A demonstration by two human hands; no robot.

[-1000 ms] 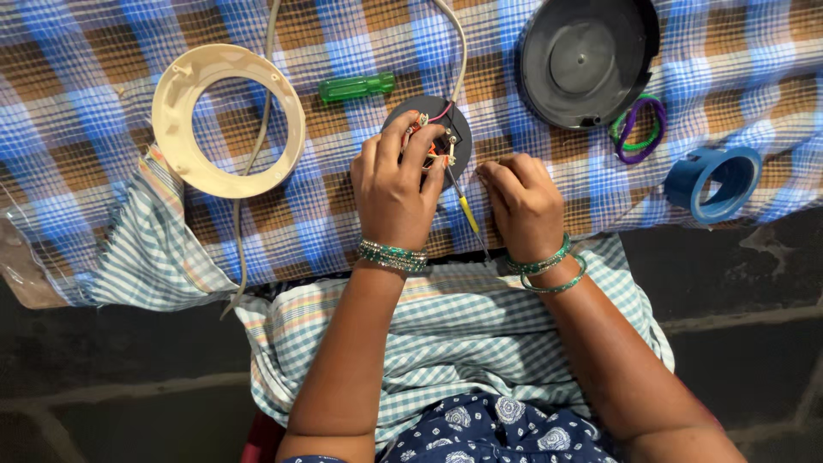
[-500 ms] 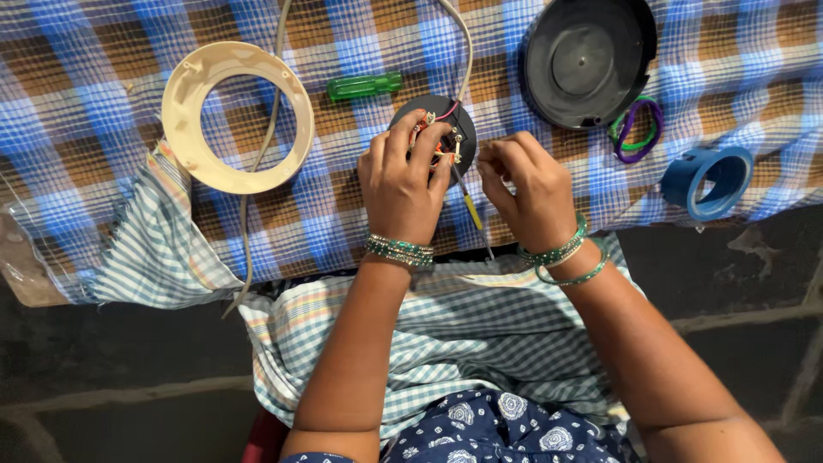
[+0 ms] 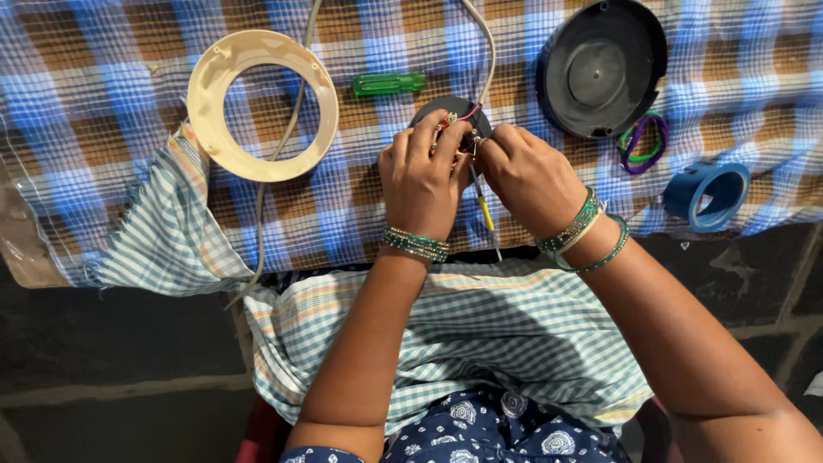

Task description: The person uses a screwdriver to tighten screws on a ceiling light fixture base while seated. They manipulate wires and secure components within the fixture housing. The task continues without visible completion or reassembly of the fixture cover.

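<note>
— What have the hands got from where you sit?

— I see my left hand point(image 3: 422, 178) curled over a small round black part point(image 3: 452, 114) with red wires on it, fingers clamped on its near edge. It lies on the checked cloth point(image 3: 103, 94), between the cream ring point(image 3: 262, 105) and the big black dish-shaped cover point(image 3: 602, 69).

— And the other?

— My right hand point(image 3: 531, 176) is pressed up against the left, fingertips pinched at the part's right edge (I cannot tell what they pinch). A thin tool with a yellow handle point(image 3: 484, 210) hangs below the two hands; which fingers carry it is hidden.

— Anything around them?

— A green screwdriver point(image 3: 388, 83) lies just beyond the part, a grey cable point(image 3: 287, 146) crosses the ring, purple and green bands point(image 3: 643, 141) sit by the cover, and a blue tape roll point(image 3: 708, 194) rests at the cloth's right edge.
</note>
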